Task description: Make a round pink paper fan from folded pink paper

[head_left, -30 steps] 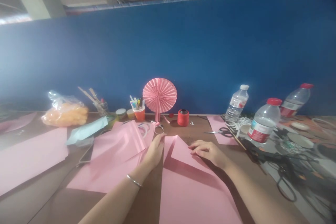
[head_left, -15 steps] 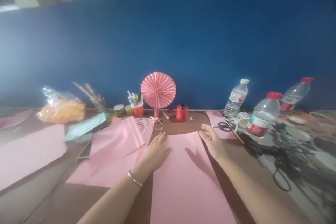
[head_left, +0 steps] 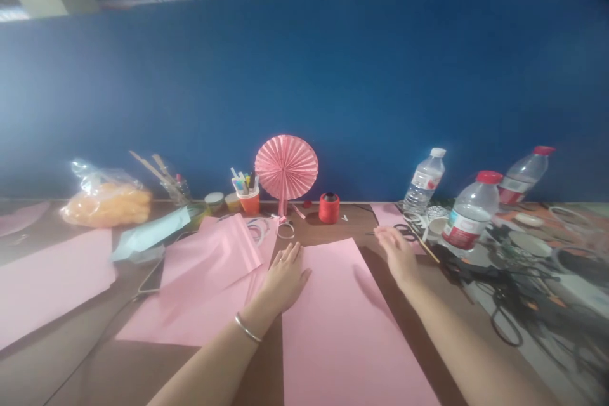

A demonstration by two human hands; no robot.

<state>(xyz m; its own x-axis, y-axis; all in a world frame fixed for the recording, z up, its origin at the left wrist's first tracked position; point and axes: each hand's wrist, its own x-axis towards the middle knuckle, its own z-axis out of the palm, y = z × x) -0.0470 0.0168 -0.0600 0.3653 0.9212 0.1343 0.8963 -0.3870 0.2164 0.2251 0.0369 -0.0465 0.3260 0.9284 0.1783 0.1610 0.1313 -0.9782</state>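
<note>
A long pink paper sheet (head_left: 342, 323) lies flat in front of me on the brown table. My left hand (head_left: 286, 276), with a ring and a silver bangle, rests on its left edge near the far end, fingers stretched out. Right of the sheet, my right hand (head_left: 396, 257) is raised off it, fingers loosely extended and nothing visible in them. Just beyond that hand lie black-handled scissors (head_left: 406, 232), partly covered by it, on another pink paper piece (head_left: 386, 212). A round pleated pink paper fan (head_left: 286, 168) stands at the back.
Left are more pink sheets (head_left: 190, 298), a pale blue packet (head_left: 152, 235) and a bag of orange stuff (head_left: 109, 203). At the back stand a pen cup (head_left: 248, 202) and a red thread spool (head_left: 329, 209). Plastic bottles (head_left: 471, 212) and tangled cords (head_left: 509, 311) crowd the right.
My right hand has moved right, away from the sheet's far right corner and toward the scissors. My left hand stays on the left edge. The view has shifted slightly.
</note>
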